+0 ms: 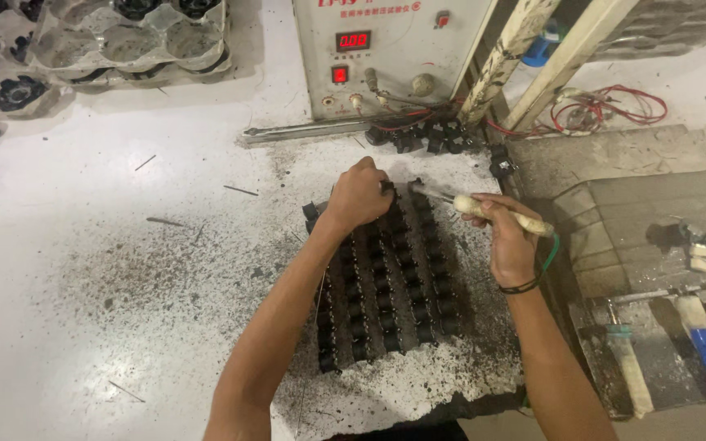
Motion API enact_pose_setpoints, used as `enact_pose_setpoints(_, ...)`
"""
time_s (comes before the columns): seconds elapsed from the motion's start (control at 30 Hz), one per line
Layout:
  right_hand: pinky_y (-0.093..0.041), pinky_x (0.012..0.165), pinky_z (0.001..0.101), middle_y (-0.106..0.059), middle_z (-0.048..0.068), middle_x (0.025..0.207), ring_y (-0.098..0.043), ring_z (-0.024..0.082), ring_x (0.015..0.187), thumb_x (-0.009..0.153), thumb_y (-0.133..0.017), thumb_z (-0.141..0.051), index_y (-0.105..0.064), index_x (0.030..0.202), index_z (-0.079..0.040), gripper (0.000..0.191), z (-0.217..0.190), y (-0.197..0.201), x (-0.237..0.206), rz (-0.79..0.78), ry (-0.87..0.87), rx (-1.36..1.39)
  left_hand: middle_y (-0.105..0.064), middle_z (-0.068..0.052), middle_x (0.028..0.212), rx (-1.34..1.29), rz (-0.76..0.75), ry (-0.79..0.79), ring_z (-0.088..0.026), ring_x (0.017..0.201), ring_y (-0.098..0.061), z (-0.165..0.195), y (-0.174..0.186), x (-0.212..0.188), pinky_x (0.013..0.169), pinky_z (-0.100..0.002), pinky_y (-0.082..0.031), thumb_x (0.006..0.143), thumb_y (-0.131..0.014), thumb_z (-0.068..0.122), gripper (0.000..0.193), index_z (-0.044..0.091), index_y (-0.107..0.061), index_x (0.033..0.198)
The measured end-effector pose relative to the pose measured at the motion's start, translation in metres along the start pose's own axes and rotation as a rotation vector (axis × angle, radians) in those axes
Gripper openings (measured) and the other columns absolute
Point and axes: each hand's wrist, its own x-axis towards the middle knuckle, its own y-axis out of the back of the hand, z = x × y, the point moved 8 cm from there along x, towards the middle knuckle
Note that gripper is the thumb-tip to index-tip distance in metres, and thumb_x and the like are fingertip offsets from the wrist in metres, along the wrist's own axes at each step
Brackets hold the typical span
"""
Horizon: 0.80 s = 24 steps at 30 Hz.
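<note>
Head view: the left hand (359, 194) is curled shut over the top edge of the block of black parts (386, 282) at frame centre, pinching one small piece there. The right hand (510, 241) is closed round a probe (484, 211) by its pale handle, tip aimed at that same spot. The parts look small, stiff and light — probably best pinched by the sides. Upper centre stands a pale box (386, 49) with a red display; upper left, clear trays (124, 41)
</note>
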Motion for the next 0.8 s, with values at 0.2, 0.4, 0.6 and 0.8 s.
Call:
enact_pose_setpoints(0.2,-0.057,0.077,0.0289,-0.076,0.017,0.102,-0.073,0.02,0.085,0.1,-0.06,-0.004,-0.074,0.112,0.006,0.021,-0.004,0.004,-0.015,-0.03,0.003,-0.075,-0.066,-0.022,0.104,0.06,-0.111,-0.034,-0.042,0.099,-0.067,-0.01,-0.01,0.0,0.088,-0.049,-0.056,0.076,-0.079,0.032,0.035,0.001,-0.077,0.092)
enact_pose_setpoints(0.4,-0.061,0.075,0.0316,-0.077,0.017,0.101,-0.074,0.02,0.083,0.099,-0.061,-0.004,-0.074,0.112,0.004,0.021,0.009,0.001,-0.013,-0.028,-0.02,-0.061,-0.064,-0.022,0.105,0.077,-0.229,-0.024,-0.042,0.1,-0.065,-0.008,-0.007,0.004,0.087,-0.049,-0.055,0.07,-0.085,0.037,0.047,-0.002,-0.076,0.095)
enact_pose_setpoints(0.6,-0.062,0.083,0.0307,-0.076,0.016,0.106,-0.074,0.019,0.091,0.098,-0.061,-0.003,-0.074,0.112,0.005,0.021,0.012,-0.004,-0.015,-0.048,-0.007,-0.024,-0.065,-0.02,0.104,-0.041,0.097,-0.084,-0.042,0.087,-0.069,0.009,0.015,-0.021,0.08,-0.049,-0.058,0.091,-0.064,0.008,0.018,0.004,-0.078,0.101)
enact_pose_setpoints(0.8,-0.059,0.078,0.031,-0.077,0.016,0.105,-0.073,0.019,0.086,0.099,-0.062,-0.004,-0.075,0.113,0.004,0.021,0.015,-0.008,-0.017,-0.05,-0.032,-0.032,-0.069,-0.017,0.091,-0.025,0.201,0.014,-0.042,0.077,-0.07,0.022,0.009,-0.05,0.069,-0.05,-0.058,0.084,-0.068,0.009,0.012,0.005,-0.077,0.09)
